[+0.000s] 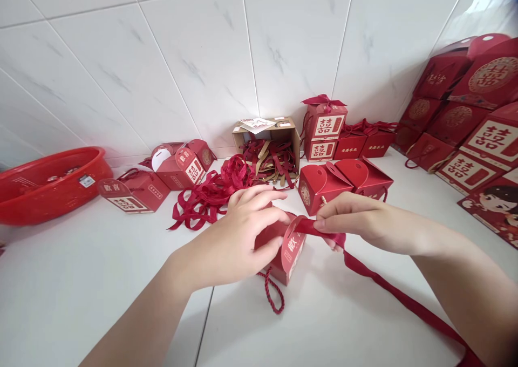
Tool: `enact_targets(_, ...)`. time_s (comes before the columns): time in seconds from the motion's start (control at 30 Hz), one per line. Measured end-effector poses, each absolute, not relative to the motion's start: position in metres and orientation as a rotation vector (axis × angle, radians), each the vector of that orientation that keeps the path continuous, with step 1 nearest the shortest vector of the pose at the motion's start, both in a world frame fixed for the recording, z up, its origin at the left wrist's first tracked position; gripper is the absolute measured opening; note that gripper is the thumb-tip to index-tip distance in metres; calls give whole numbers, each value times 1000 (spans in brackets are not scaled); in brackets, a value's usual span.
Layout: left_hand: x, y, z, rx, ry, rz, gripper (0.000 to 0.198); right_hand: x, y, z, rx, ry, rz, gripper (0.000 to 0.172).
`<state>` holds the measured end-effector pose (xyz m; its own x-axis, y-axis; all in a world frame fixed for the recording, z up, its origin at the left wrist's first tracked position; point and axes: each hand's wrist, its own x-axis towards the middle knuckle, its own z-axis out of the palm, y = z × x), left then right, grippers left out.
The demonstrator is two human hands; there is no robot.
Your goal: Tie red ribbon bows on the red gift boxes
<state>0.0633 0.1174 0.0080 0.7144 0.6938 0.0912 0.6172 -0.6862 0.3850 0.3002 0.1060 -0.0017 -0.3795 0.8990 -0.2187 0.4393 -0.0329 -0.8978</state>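
Note:
A red gift box [292,251] with rounded top flaps and a twisted cord handle [275,297] stands on the white surface in front of me. My left hand [254,232] is curved over its top, thumb and fingers against the flaps, so it grips the box there. Between thumb and fingers my right hand [343,218] pinches a dark red ribbon [388,283] close to the flap. One stretch of ribbon runs to the flap; the long tail drops past my right forearm to the lower right. Whether the ribbon passes through the flap is hidden.
Loose red ribbons [210,191] lie beyond my left hand, beside a cardboard box [297,140] of cords. Red boxes [343,181] stand behind my right hand, others [174,167] at left, stacked ones [457,116] at right. A red plastic basket [52,186] sits far left, near the tiled wall.

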Motion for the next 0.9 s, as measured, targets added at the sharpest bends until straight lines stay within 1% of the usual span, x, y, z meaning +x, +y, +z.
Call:
enact_targets(0.3,64,117,8,2617,1023,330,21,297,102,-5,-1298,-1783,1421,26)
enact_targets(0.53,64,116,9,2611,1024,341,20,296,99,-5,-1280,-1780,1443,30)
enact_targets(0.8,64,117,8,2634,1033,302,20,296,99,4,-1483,-1860,1445,28)
enact_targets(0.9,63,117,7,2636,1043,274,20,297,101,5,-1464,-1866,1477,29)
